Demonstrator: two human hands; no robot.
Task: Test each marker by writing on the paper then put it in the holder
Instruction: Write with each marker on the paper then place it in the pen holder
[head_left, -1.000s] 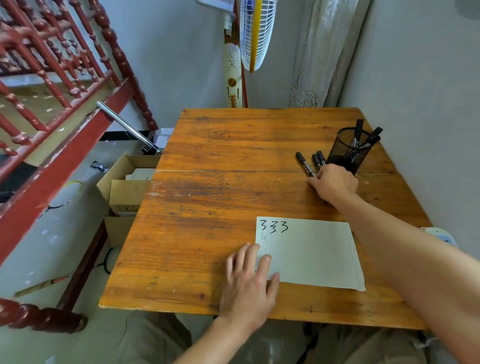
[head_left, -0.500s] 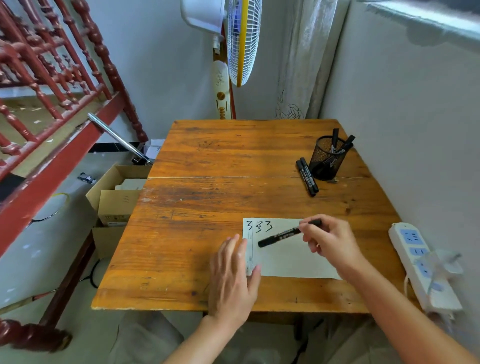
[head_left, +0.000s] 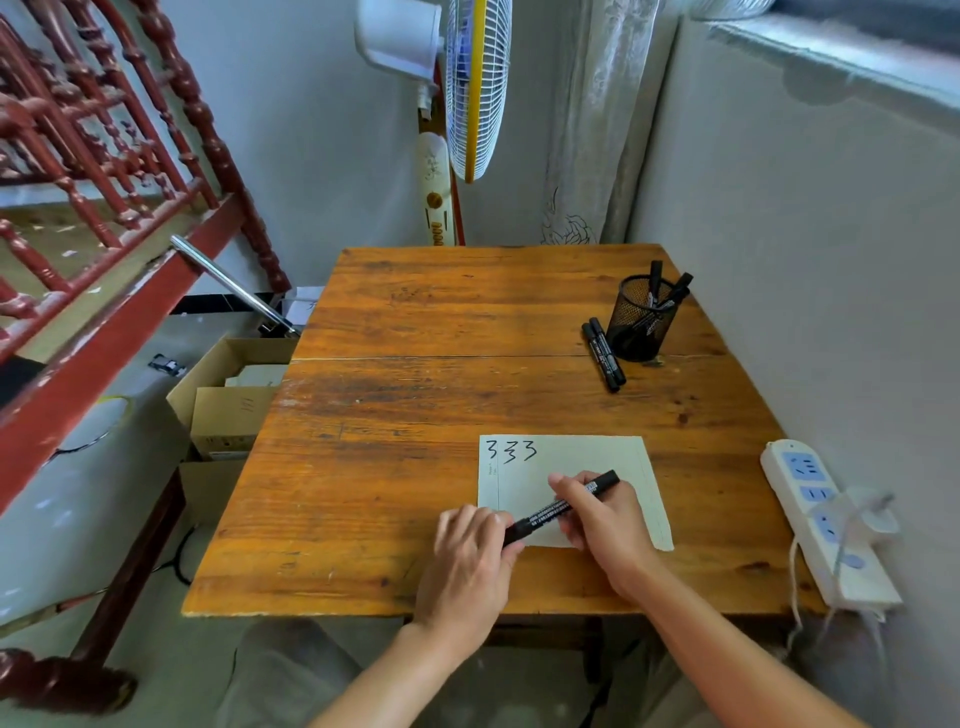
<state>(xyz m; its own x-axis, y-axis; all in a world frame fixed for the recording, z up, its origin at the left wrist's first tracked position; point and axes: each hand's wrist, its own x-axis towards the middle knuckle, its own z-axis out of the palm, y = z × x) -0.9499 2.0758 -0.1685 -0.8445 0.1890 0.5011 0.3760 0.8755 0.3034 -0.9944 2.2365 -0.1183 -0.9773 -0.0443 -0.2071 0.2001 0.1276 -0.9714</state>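
Wooden table against grey wall, left hand now lifted off paper to pinch marker cap end, right hand gripping barrel, marker above paper, long axis diagonal, lower-left to upper-right.

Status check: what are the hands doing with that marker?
Both hands on marker: left hand at cap end, right hand on barrel. Over paper. Nothing in the way.
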